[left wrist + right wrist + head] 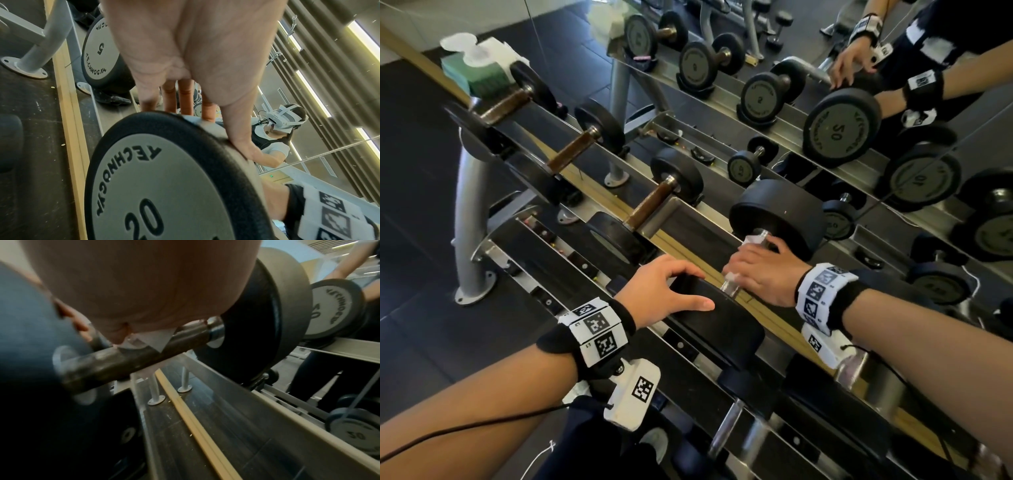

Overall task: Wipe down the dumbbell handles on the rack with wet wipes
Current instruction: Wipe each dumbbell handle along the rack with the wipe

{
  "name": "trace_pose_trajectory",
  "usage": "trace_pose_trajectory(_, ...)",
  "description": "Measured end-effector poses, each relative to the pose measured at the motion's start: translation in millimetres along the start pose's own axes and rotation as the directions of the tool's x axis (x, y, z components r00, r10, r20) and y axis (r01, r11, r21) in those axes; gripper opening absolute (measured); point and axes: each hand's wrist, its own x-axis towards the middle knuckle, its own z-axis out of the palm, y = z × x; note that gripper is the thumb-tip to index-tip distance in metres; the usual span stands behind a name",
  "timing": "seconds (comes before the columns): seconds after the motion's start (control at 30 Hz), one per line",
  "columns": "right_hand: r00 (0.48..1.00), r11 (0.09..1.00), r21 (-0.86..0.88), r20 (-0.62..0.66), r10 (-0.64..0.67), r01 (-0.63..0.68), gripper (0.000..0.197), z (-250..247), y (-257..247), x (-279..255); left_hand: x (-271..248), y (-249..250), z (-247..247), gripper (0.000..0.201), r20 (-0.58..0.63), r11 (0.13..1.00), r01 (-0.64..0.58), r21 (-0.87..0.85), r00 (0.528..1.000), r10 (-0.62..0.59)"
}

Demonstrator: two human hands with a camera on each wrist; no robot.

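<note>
At about five o'clock in the head view, on the upper tier of the rack (654, 219), lies the dumbbell (746, 274) marked 20, its handle (115, 360) running between two black heads. The right hand (760, 270) is curled over that handle, pressing a white wet wipe (152, 340) against the bar; the wrist view shows the wipe tucked under the palm, with bare dark metal on either side. The left hand (664, 284) rests on top of the near head (164, 178), fingers spread and only lightly bent, thumb along the rim, steadying rather than gripping. To do this step well, the wipe probably ought to wrap right round the bar and travel its whole length, from collar to collar, with a twist of the wrist so the underside gets cleaned too. The left hand's hold likely matters, since a round head could roll in its cradle under sideways pressure. Toward eleven o'clock the pack of wipes (479, 68) sits at the far end of the rack, beyond three smaller dumbbells with brown handles.
</note>
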Motion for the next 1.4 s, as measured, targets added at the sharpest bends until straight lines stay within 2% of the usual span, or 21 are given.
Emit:
trace_pose_trajectory(0.13, 0.998, 0.998, -0.019, -0.024, 0.055, -0.055, 0.038, -2, -4, 6, 1, 0, -1, 0.069, 0.013, 1.0, 0.002, 0.0, 1.0, -0.002)
trace_pose_trajectory(0.3, 0.995, 0.996, 0.015, -0.043, -0.09, 0.091, 0.053, 14, -15, -2, 1, -3, -1, 0.054, 0.021, 1.0, -0.02, 0.009, 1.0, 0.02)
trace_pose_trajectory(0.43, 0.999, 0.999, 0.028, -0.019, -0.028, 0.029, 0.043, -4, 6, 1, 3, -4, -1, 0.055, 0.031, 1.0, -0.017, 0.002, 0.999, 0.017)
trace_pose_trajectory(0.53, 0.998, 0.999, 0.039, -0.057, 0.016, -0.014, 0.04, -7, 2, -1, 3, -6, -1, 0.048, 0.037, 1.0, -0.02, 0.006, 0.999, 0.02)
trace_pose_trajectory(0.6, 0.998, 0.999, 0.036, -0.059, 0.0, 0.002, 0.05, 0, -8, -8, 4, -6, -1, 0.046, 0.038, 1.0, -0.022, 0.016, 0.999, 0.022)
trace_pose_trajectory(0.73, 0.99, 0.992, 0.033, -0.075, -0.118, 0.12, 0.076, 12, -11, -17, 6, -7, -1, 0.044, 0.046, 1.0, -0.02, 0.023, 0.999, 0.019)
trace_pose_trajectory(0.93, 0.995, 0.991, 0.094, -0.039, 0.096, -0.092, 0.084, 9, 4, -11, 6, -6, -2, 0.041, 0.062, 1.0, -0.012, -0.004, 0.998, 0.012)
trace_pose_trajectory(1.07, 0.99, 0.957, 0.262, -0.035, 0.137, -0.123, 0.088, 20, -8, -17, 7, -5, -3, 0.037, 0.073, 1.0, 0.001, -0.008, 0.997, -0.001)
trace_pose_trajectory(1.13, 0.982, 0.897, 0.44, -0.151, 0.109, -0.032, 0.072, 26, -18, -22, 6, -4, -3, 0.038, 0.062, 1.0, -0.001, -0.007, 0.998, 0.002)
trace_pose_trajectory(1.17, 0.97, 0.822, 0.57, -0.203, 0.135, 0.005, 0.064, 27, -24, -25, 6, -4, -3, 0.039, 0.055, 1.0, -0.002, -0.011, 0.998, 0.003)
trace_pose_trajectory(1.23, 0.974, 0.759, 0.65, -0.191, 0.122, 0.032, 0.064, 35, -34, -27, 6, -3, -2, 0.041, 0.036, 0.999, 0.001, -0.034, 0.999, 0.0)
trace_pose_trajectory(1.3, 0.979, 0.75, 0.66, -0.122, 0.163, -0.043, 0.056, 48, -43, -22, 5, -2, -2, 0.044, 0.03, 0.999, 0.003, -0.043, 1.0, -0.002)
trace_pose_trajectory(1.33, 0.97, 0.712, 0.7, -0.127, 0.207, -0.06, 0.051, 50, -46, -20, 5, -2, -2, 0.045, 0.033, 0.999, 0.001, -0.039, 0.999, 0.001)
trace_pose_trajectory(1.37, 0.953, 0.591, 0.804, -0.123, 0.277, -0.068, 0.051, 47, -52, -21, 4, -1, -2, 0.046, 0.038, 0.999, -0.002, -0.036, 0.999, 0.004)
trace_pose_trajectory(1.4, 0.93, 0.433, 0.9, -0.128, 0.344, -0.036, 0.054, 43, -56, -24, 4, -1, -3, 0.046, 0.042, 0.999, -0.008, -0.035, 0.999, 0.009)
